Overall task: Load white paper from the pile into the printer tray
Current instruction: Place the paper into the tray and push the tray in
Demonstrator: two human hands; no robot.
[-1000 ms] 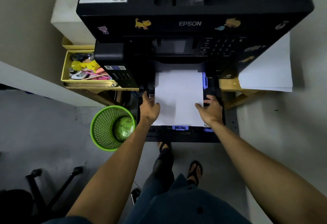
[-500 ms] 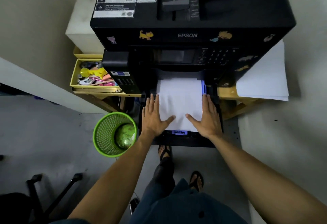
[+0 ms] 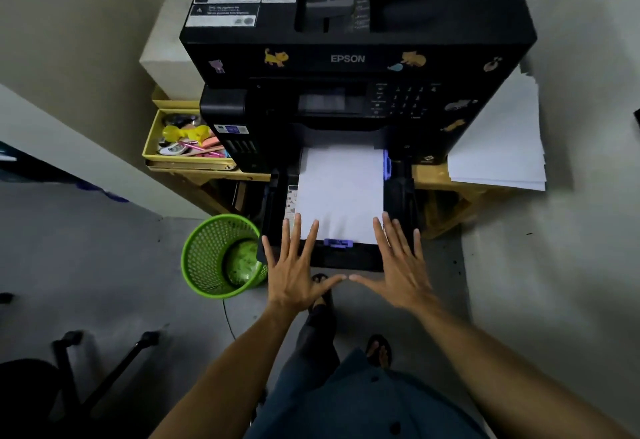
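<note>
A black Epson printer stands on a wooden stand with its black paper tray pulled out toward me. A stack of white paper lies flat in the tray between blue guides. The pile of white paper rests to the right of the printer. My left hand and my right hand hover over the tray's front edge, fingers spread, thumbs nearly touching. Both hands hold nothing; fingertips overlap the paper's near corners.
A green mesh waste bin sits on the floor left of the tray. A yellow drawer with small items is open to the printer's left. A black chair base is at lower left. My feet in sandals stand below the tray.
Both hands drew back toward me from the paper's sides to the tray's front edge, fingers spreading wide. The view shifted closer and lower over the printer.
</note>
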